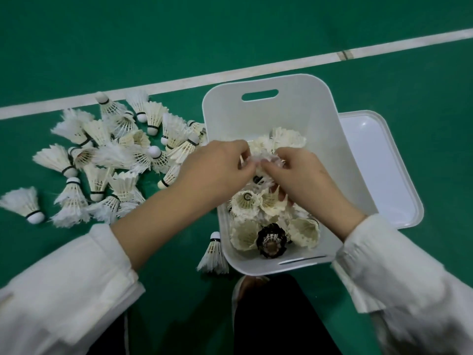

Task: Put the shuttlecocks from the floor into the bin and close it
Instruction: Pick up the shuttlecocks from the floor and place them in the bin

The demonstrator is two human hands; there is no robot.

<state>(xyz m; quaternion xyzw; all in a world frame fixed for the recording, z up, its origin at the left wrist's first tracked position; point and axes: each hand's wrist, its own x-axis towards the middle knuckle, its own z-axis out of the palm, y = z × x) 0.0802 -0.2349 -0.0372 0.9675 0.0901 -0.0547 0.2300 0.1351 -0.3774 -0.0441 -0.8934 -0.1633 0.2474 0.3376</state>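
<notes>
A white plastic bin (302,116) stands open on the green floor, partly filled with white shuttlecocks (247,202) and one black shuttlecock (271,239). Both hands hover over the bin's middle, fingertips meeting on a blurred white shuttlecock (261,160). My left hand (217,167) pinches it from the left, and my right hand (299,175) grips it from the right. A heap of several white shuttlecocks (115,155) lies on the floor left of the bin. One single shuttlecock (213,254) lies by the bin's near left corner. The bin's white lid (384,170) lies flat to the right.
A white court line (230,73) crosses the floor behind the bin and the heap. One stray shuttlecock (24,204) lies at the far left. My dark trousers (276,316) and a shoe tip sit just below the bin's near edge.
</notes>
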